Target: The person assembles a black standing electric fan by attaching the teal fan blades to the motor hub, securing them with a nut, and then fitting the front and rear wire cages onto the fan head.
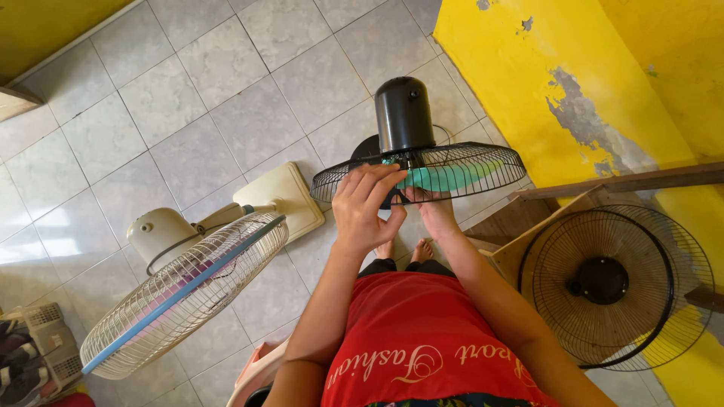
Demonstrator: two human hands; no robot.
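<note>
- Black fan (pixel 419 167): stands on the tiled floor (pixel 188 113) just ahead of the person's bare feet. Black motor housing points away from the person; wire guard faces back toward them, seen nearly edge-on. Guard's long axis runs left to right.
- Green blades (pixel 445 178) visible inside the guard; their number cannot be made out through the wires.
- Left hand (pixel 367 209): raised at the guard's near rim, wrist bent, fingers curled over the wires, thumb below. Grip closed on the guard rim.
- Right hand (pixel 434 211): low, just beside the left, mostly hidden behind it and under the guard. Fingers reach the rim; whether they clamp it, cannot tell.
- Both forearms extend forward from a red garment, elbows cut off at the lower edge.
- Cream fan (pixel 185 290): left, tilted on the floor, white guard with a blue band.
- Bare black guard (pixel 611 286): right, leaning by a wooden frame against the yellow wall (pixel 520 83).
</note>
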